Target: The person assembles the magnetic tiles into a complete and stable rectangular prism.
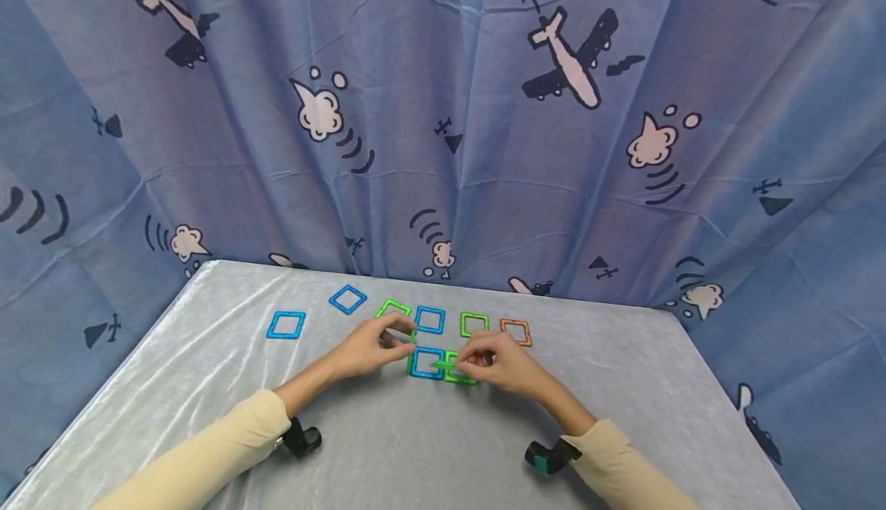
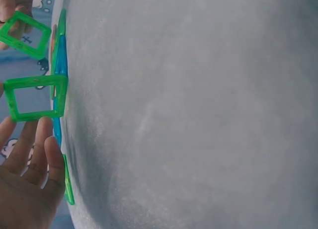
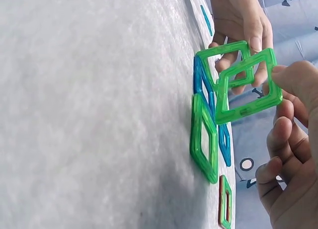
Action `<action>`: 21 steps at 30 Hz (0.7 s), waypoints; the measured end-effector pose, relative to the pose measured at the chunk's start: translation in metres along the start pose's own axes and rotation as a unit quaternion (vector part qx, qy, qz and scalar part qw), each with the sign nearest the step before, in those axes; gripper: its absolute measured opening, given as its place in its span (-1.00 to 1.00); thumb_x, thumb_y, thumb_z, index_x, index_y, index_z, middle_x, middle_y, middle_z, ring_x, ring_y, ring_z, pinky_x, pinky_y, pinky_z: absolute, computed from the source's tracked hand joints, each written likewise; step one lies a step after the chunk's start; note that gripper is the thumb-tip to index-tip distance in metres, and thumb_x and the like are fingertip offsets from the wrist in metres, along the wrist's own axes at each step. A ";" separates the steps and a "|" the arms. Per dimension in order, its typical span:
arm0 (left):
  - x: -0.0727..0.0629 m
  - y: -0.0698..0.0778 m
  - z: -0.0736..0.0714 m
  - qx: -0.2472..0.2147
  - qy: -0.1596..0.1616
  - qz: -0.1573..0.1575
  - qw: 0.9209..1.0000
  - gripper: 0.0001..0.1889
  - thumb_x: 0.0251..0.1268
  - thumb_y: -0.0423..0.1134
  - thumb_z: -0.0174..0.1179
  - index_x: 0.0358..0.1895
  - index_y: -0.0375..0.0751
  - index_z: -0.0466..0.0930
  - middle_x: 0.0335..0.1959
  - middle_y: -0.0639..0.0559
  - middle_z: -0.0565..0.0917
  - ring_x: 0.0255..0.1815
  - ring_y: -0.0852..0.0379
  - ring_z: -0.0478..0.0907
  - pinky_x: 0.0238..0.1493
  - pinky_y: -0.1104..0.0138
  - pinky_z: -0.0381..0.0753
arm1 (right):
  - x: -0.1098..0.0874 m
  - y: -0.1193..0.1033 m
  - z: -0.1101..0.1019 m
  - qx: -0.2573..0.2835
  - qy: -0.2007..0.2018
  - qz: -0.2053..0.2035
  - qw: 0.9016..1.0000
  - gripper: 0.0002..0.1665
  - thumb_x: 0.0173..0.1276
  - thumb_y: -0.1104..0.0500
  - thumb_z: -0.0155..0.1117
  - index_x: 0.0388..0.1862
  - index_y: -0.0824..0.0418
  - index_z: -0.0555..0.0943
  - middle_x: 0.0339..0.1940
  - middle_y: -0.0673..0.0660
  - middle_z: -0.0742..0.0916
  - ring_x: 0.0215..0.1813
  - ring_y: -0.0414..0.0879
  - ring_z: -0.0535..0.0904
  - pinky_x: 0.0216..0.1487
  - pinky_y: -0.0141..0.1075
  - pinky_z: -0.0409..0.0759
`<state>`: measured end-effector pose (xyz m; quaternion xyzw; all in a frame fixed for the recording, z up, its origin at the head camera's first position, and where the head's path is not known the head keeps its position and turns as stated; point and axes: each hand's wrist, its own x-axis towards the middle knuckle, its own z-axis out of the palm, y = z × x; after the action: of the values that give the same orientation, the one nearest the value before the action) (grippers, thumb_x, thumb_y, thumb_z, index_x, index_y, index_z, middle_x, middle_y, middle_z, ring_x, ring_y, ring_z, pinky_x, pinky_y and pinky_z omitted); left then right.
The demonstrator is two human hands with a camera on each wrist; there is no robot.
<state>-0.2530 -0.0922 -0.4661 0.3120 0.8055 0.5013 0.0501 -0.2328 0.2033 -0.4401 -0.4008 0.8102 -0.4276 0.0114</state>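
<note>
Right hand pinching a raised green frame; left hand, fingers extended, touching an upright green frame.
The raised frame lies between the hands, above a flat blue frame and a flat green frame; the upright one stands at the blue's left edge. Behind the pale grey surface, a blue airplane-print curtain.

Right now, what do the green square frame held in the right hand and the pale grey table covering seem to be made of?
Green square frame: probably hard, glossy, translucent plastic; bright highlights run along its rim. Pale grey table covering: likely soft, velvety fabric, from its creases and mottled sheen; exact fibre unclear.
</note>
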 end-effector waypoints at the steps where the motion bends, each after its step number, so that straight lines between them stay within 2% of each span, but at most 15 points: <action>1: 0.000 0.000 0.000 -0.002 0.001 0.001 1.000 -0.61 0.45 -0.18 0.31 0.21 -0.30 0.54 0.08 -0.11 0.64 -0.11 0.05 0.69 -0.04 0.17 0.65 | 0.000 0.000 0.001 0.000 -0.001 -0.002 1.000 -0.95 0.36 0.31 0.44 -0.24 0.19 0.79 -0.43 -0.07 0.61 -0.40 -0.06 0.46 -0.42 -0.34 0.40; 9: 0.000 -0.001 -0.002 -0.017 0.004 -0.001 1.000 -0.59 0.41 -0.17 0.34 0.20 -0.32 0.56 0.05 -0.07 0.65 -0.12 0.07 0.70 -0.05 0.20 0.66 | 0.003 0.002 0.006 -0.007 -0.016 0.003 1.000 -0.96 0.40 0.24 0.42 -0.22 0.15 0.79 -0.42 -0.12 0.62 -0.39 -0.22 0.44 -0.42 -0.37 0.41; 15: 0.001 -0.001 -0.003 -0.019 0.007 -0.013 1.000 -0.58 0.39 -0.17 0.37 0.20 -0.30 0.58 0.05 -0.04 0.66 -0.13 0.10 0.69 -0.05 0.21 0.65 | 0.007 0.003 0.008 -0.001 -0.024 0.007 1.000 -0.95 0.41 0.22 0.42 -0.25 0.16 0.79 -0.40 -0.12 0.63 -0.39 -0.21 0.45 -0.42 -0.37 0.41; 21: 0.001 -0.002 -0.002 -0.020 0.006 -0.003 1.000 -0.59 0.40 -0.20 0.35 0.20 -0.33 0.57 0.05 -0.10 0.66 -0.13 0.06 0.70 -0.06 0.20 0.66 | 0.011 -0.001 0.010 0.003 -0.022 -0.004 1.000 -0.95 0.41 0.25 0.42 -0.25 0.17 0.79 -0.37 -0.12 0.67 -0.41 -0.20 0.45 -0.43 -0.35 0.41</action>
<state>-0.2561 -0.0938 -0.4666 0.3055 0.7965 0.5191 0.0528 -0.2361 0.1888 -0.4423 -0.4137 0.8067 -0.4211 0.0284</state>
